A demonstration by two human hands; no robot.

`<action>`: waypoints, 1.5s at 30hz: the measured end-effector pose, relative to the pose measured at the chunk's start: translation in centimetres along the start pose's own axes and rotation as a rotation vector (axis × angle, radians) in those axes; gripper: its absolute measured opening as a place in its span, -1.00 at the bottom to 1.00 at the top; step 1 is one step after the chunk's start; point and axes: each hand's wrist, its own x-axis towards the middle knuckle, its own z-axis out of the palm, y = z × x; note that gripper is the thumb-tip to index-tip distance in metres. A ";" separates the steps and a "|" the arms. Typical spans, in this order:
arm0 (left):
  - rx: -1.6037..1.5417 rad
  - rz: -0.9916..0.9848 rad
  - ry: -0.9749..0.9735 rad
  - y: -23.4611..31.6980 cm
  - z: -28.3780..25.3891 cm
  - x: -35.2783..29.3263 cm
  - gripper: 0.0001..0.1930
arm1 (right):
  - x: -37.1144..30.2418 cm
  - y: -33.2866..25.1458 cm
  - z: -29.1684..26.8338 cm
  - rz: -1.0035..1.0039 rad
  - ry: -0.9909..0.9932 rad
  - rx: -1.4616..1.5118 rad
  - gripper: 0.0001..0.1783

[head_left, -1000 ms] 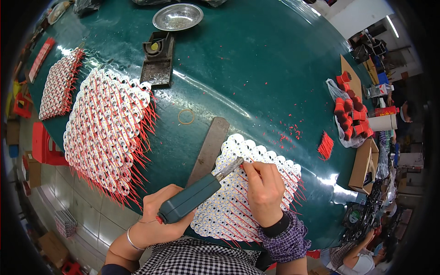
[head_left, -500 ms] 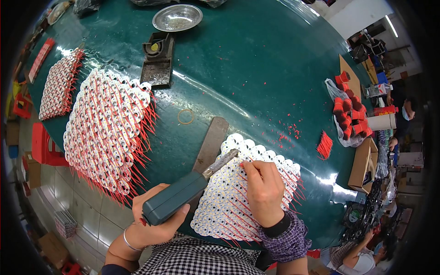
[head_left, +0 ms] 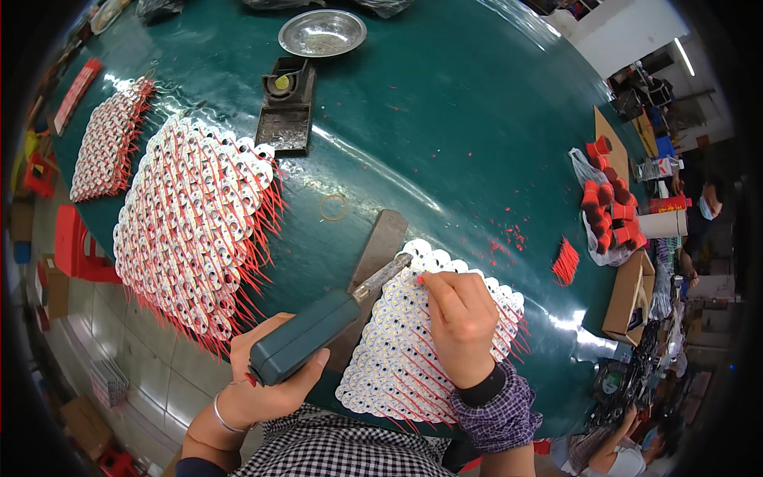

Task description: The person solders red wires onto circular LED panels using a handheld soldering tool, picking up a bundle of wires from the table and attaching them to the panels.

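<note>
My left hand (head_left: 270,378) is wrapped round the grip of a dark green soldering gun (head_left: 306,338). The gun's long metal tip reaches over the top left corner of a sheet of white round LED boards (head_left: 389,350); whether it touches them I cannot tell. Close by, my right hand (head_left: 465,326) is closed in a pinch over the same sheet, a bit of red wire (head_left: 421,278) showing at its fingertips. Red wires stick out along rows of the boards. Beneath the gun lies a flat brown metal bar (head_left: 380,245), partly hidden.
Two more wired board sheets lie left, a large one (head_left: 191,230) and a smaller one (head_left: 111,143). Beyond stand a dark metal holder (head_left: 284,119) and a steel bowl (head_left: 322,36). To the right are red wires (head_left: 565,263), bagged red bundles (head_left: 608,199) and a cardboard box (head_left: 629,298).
The gun's tip and my right fingertips have shifted slightly up and left across the board sheet, toward its corner. The whole view has moved a little. Both grips stay the same.
</note>
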 end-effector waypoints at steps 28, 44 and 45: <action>0.111 0.019 -0.056 -0.4 0.4 0.0 -0.85 | -0.1 -0.2 0.2 -0.018 -0.072 -0.029 -0.64; 0.066 0.014 -0.022 -0.7 -0.2 -0.9 -0.74 | -0.4 -0.8 -0.5 -0.031 -0.007 -0.024 -0.66; 0.055 0.016 -0.015 -0.7 -0.2 -0.9 -0.74 | -0.4 -0.8 -0.3 -0.040 -0.001 -0.006 -0.66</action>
